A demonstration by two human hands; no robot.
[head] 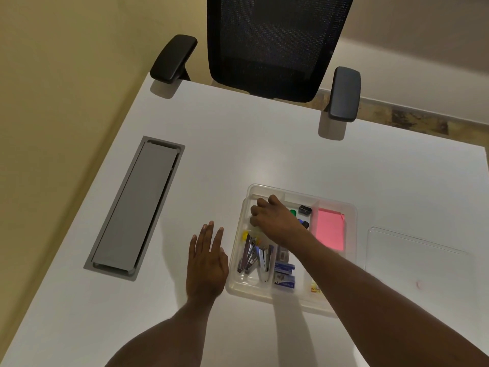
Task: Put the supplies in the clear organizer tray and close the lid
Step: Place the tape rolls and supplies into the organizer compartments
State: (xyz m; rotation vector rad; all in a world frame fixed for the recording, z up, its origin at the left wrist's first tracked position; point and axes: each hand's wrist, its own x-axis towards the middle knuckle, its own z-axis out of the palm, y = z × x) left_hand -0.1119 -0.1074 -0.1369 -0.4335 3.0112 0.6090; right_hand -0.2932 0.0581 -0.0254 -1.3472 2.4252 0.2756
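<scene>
While the right hand point(275, 218) reaches into the clear organizer tray point(350, 207) in the lower middle of the frame, its fingers are curled down in the upper left compartment; I cannot tell if they hold something or are only placing it. The left hand point(206, 263) lies flat and open on the white desk point(264, 144), just beside the tray's left wall, holding nothing. Inside the tray I see staplers point(255, 256) in the lower left part, blue staple boxes point(284, 274) near the bottom, a pink pad point(329, 230) on the right and a black sharpener point(304, 210) near the top. The clear lid point(418, 263) lies flat on the desk at the right of the frame, apart from the tray. It looks thin, light and smooth, probably stiff but a little slippery, so I judge it is best lifted by 2 opposite edges. The loaded tray is likely heavier, and its contents may slide.
</scene>
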